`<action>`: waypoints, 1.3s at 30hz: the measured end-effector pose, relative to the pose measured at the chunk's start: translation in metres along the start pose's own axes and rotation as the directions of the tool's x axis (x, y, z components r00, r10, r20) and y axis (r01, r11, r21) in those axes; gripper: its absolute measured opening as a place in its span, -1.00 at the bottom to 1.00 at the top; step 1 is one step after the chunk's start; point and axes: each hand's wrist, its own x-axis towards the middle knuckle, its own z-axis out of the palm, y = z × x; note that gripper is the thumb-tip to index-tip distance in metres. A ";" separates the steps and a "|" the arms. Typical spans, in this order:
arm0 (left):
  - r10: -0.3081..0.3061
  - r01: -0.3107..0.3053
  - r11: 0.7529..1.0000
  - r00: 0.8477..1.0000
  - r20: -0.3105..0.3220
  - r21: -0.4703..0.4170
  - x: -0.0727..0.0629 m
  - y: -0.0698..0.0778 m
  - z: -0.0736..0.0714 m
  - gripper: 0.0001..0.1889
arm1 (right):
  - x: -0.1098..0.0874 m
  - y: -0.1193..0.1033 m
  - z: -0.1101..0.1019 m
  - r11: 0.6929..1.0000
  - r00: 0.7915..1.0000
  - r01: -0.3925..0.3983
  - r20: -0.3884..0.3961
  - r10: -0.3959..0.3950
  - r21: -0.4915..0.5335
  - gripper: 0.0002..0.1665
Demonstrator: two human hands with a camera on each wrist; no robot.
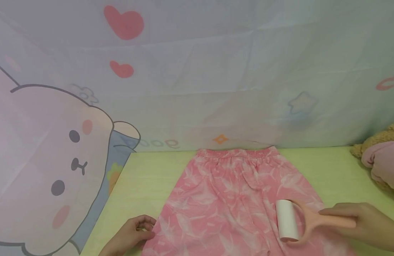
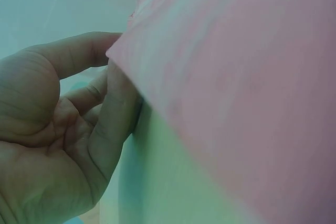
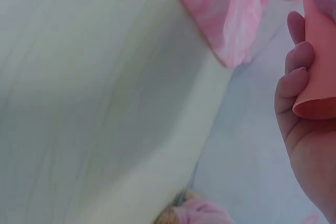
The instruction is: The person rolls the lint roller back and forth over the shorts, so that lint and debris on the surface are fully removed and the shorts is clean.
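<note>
A pink skirt (image 1: 229, 199) with a white leaf pattern lies spread out, its gathered elastic waistband (image 1: 236, 153) toward the back cloth. At the skirt's left edge is my left hand (image 1: 132, 231). The left wrist view has its thumb and finger (image 2: 118, 98) pinching a raised corner of the fabric (image 2: 210, 77). My right hand (image 1: 371, 227) grips the peach handle (image 3: 321, 61) of a lint roller (image 1: 287, 220). The roller's white cylinder is over the right part of the skirt, overlapping it in the head view.
Under the skirt is a pale green tabletop (image 1: 155, 170). A plush toy (image 1: 384, 160) with pink cloth sits at the right edge. Behind the table hangs a printed cloth (image 1: 197, 78) with hearts and a cartoon animal (image 1: 33, 160) at left.
</note>
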 end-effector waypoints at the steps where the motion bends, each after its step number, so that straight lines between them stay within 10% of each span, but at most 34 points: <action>1: -0.005 0.005 1.000 1.000 -0.002 0.001 0.000 0.000 0.000 -0.66 | 0.002 -0.001 0.002 1.000 1.000 -0.004 0.004 0.004 -0.002 -0.42; 39: -0.008 0.008 0.999 1.000 0.007 -0.032 -0.002 0.000 0.000 -0.65 | 0.069 -0.024 0.055 0.994 0.998 -0.022 0.062 0.016 0.106 -0.61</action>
